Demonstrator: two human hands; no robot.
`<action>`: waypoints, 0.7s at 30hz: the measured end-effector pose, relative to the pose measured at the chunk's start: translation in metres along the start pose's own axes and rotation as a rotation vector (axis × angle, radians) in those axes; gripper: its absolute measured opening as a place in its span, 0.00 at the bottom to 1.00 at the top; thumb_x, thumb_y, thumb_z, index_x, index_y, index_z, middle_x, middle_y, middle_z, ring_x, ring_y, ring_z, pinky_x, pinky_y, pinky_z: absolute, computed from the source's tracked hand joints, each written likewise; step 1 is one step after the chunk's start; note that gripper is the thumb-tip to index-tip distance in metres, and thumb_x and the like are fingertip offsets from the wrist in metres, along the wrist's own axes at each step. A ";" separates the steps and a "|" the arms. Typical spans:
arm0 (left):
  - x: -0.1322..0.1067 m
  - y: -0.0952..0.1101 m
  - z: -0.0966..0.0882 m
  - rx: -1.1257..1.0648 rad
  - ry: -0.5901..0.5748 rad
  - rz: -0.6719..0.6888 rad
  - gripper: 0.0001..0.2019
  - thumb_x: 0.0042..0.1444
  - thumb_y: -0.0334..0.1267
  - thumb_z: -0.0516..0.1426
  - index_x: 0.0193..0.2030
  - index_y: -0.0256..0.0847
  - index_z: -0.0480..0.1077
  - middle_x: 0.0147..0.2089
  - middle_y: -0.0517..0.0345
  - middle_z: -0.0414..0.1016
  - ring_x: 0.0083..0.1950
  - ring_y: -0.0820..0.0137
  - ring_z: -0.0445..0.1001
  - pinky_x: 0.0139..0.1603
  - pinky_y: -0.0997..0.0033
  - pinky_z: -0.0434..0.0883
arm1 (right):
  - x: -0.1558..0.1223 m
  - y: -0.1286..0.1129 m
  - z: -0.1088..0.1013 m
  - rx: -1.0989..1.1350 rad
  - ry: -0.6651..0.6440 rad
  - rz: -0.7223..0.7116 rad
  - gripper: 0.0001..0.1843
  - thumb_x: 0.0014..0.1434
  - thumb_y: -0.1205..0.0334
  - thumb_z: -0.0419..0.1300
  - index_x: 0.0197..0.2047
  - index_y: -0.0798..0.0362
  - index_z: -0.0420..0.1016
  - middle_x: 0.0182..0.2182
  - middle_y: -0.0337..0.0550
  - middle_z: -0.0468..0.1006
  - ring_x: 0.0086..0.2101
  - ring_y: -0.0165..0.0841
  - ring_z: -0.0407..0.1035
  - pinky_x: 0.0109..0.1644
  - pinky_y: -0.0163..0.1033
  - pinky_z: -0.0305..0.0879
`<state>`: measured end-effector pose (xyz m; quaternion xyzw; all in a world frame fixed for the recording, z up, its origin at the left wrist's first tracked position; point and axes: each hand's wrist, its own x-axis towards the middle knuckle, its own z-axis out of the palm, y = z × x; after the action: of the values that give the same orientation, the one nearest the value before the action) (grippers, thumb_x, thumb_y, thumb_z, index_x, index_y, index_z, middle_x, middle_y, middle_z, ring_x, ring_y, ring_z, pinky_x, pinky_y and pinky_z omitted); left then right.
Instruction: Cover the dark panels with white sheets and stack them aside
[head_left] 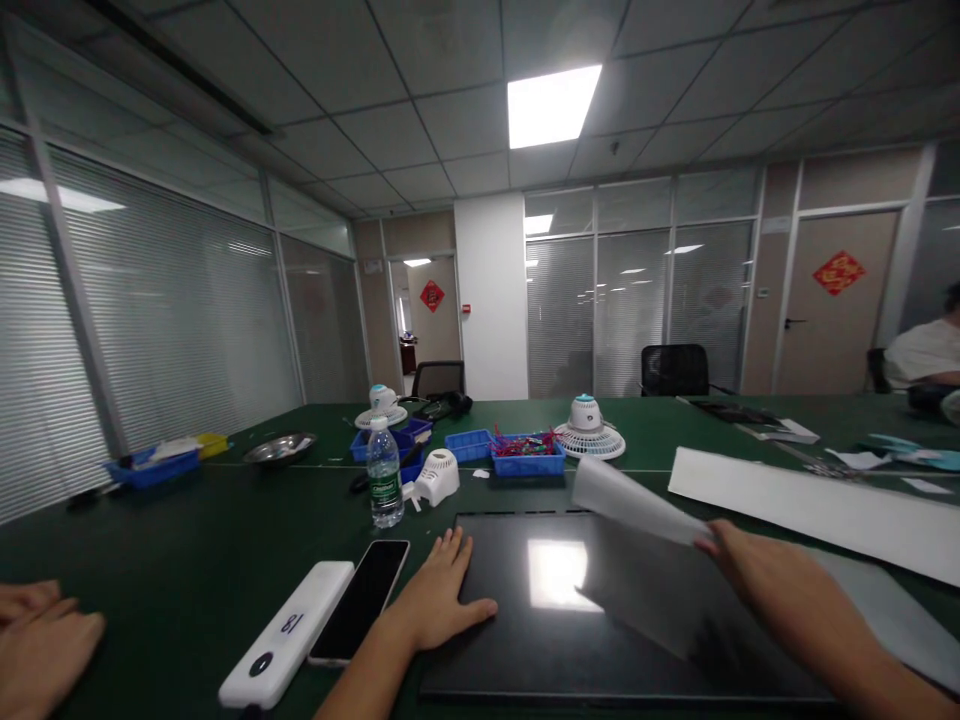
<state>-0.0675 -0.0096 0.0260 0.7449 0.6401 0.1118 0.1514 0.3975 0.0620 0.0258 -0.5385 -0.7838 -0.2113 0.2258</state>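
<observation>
Glossy black panel (pixel 525 640) lies flat on the table; translucent film (pixel 630 500) (partly lifted) curls above it.

The tabletop (pixel 187 560) carries two white desk fans (pixel 381 408) (pixel 589 428), at least four blue bins (pixel 154 468) (pixel 375 446) (pixel 469 445) (pixel 525 464), one yellow bin (pixel 212 443), one water bottle (pixel 385 485), one metal dish (pixel 279 448), one smartphone (pixel 360 600), one white power bank (pixel 289 635), one dark glossy panel (pixel 525 640) and one film sheet (pixel 630 500), with two black office chairs (pixel 439 378) (pixel 675 368) behind.

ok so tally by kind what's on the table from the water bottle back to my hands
black panel, under the left hand: 1
white sheet, in the right hand: 1
phone: 1
white device marked 18: 1
water bottle: 1
total: 5
</observation>
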 end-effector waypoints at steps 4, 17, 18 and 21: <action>0.000 0.002 0.000 -0.004 0.015 0.000 0.51 0.56 0.71 0.49 0.75 0.34 0.47 0.78 0.41 0.35 0.78 0.50 0.33 0.77 0.49 0.42 | -0.022 -0.083 0.005 0.102 -0.030 -0.199 0.18 0.68 0.49 0.50 0.43 0.47 0.78 0.33 0.46 0.84 0.30 0.42 0.78 0.34 0.45 0.74; 0.012 0.000 0.014 -0.049 0.054 -0.020 0.48 0.55 0.64 0.56 0.74 0.35 0.52 0.78 0.42 0.38 0.78 0.50 0.37 0.77 0.48 0.44 | -0.033 -0.101 -0.014 0.570 -0.236 -0.277 0.27 0.66 0.43 0.55 0.65 0.42 0.70 0.62 0.43 0.71 0.61 0.42 0.67 0.64 0.51 0.66; 0.012 0.001 0.014 -0.059 0.055 -0.024 0.46 0.55 0.61 0.56 0.74 0.36 0.52 0.78 0.43 0.38 0.79 0.50 0.37 0.76 0.48 0.44 | -0.028 -0.088 -0.010 0.548 -0.192 -0.221 0.27 0.67 0.43 0.54 0.65 0.43 0.71 0.62 0.44 0.72 0.61 0.43 0.66 0.65 0.53 0.64; 0.010 0.004 0.014 -0.086 0.058 -0.041 0.42 0.55 0.50 0.58 0.75 0.43 0.52 0.79 0.50 0.37 0.79 0.51 0.38 0.76 0.47 0.46 | -0.015 -0.024 0.013 0.404 -0.079 -0.082 0.29 0.68 0.41 0.49 0.62 0.47 0.73 0.61 0.48 0.73 0.62 0.46 0.65 0.67 0.61 0.58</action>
<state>-0.0579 -0.0018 0.0144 0.7209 0.6539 0.1577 0.1670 0.3776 0.0501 0.0043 -0.4579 -0.8397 -0.0377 0.2896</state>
